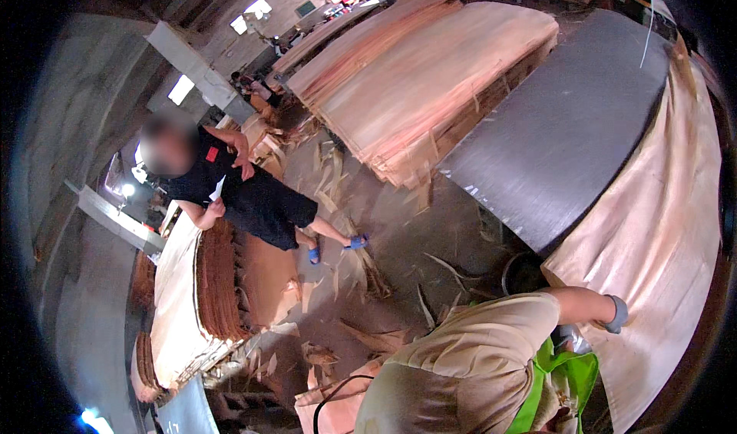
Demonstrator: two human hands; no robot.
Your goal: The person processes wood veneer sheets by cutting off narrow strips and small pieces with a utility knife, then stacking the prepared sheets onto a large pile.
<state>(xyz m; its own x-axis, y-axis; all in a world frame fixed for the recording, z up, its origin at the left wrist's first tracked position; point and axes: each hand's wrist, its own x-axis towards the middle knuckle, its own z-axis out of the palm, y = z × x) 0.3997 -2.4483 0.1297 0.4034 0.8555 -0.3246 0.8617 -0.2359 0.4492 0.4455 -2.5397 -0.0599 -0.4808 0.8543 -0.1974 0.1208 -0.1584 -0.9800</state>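
My left arm, in a beige sleeve, reaches across to a large, thin, pale wood veneer sheet (652,257). The gloved left hand (616,314) is at the sheet's near part, and its grey glove meets the veneer. Its fingers are hidden, so whether it grips the sheet cannot be made out. The veneer is wavy and runs along the right side, beside a dark grey flat board (568,127). Below the arm hangs a bright green apron (564,380) on my body. My right hand does not show.
A tall stack of reddish veneer sheets (437,73) stands beyond the board. Another stack (184,303) is at the left. A person in dark clothes (246,196) stands between them, holding a white paper (218,188). Torn veneer scraps (372,334) litter the floor.
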